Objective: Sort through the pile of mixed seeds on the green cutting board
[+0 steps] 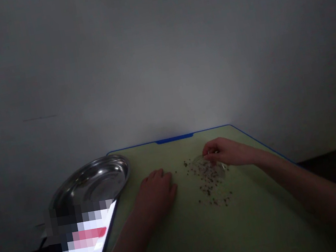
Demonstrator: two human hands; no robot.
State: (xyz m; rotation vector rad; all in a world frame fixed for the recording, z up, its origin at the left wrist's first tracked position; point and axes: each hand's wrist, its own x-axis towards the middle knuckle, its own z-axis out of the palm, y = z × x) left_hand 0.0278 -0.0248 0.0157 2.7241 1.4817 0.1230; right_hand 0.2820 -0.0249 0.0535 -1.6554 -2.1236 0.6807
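My right hand (222, 151) is at the far right part of a clear, shallow round dish (222, 172), its fingers curled together in a pinch. What the fingertips hold, if anything, is too small and dim to make out. Small dark bits (209, 188), like seeds or beads, are scattered in and around the dish, and several lie loose on the table in front of it. My left hand (157, 190) rests palm down on the table to the left of the scattered bits, fingers stretched out and holding nothing.
The pale green table (181, 244) has a blue edge and stands against a grey wall (157, 59). To the left is a wide, shiny metal basin (100, 182). A lit phone (98, 247), partly blurred out, leans in front of it.
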